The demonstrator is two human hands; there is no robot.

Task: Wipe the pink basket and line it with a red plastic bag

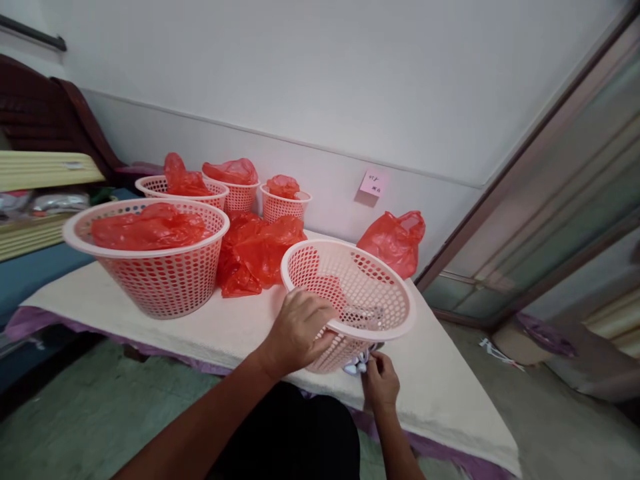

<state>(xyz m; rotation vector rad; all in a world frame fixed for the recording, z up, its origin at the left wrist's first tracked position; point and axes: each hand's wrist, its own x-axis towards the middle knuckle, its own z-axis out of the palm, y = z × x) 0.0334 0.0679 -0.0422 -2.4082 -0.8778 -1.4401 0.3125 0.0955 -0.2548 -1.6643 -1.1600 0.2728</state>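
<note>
Pink basket (pixel 350 293), tilted on cloth-covered table (pixel 240 327): left hand (pixel 297 330) grips its rim; right hand (pixel 381 381) pinches an indistinct item beneath it. White wall (pixel 320 80) behind.

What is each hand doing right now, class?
Left hand: closed on the rim of the tilted pink basket.
Right hand: pinching something small under the basket; cannot tell what.

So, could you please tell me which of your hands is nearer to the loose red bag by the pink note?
The right hand: it sits under the tilted basket, below the bag. The left hand grips the basket's near rim, farther left.
</note>
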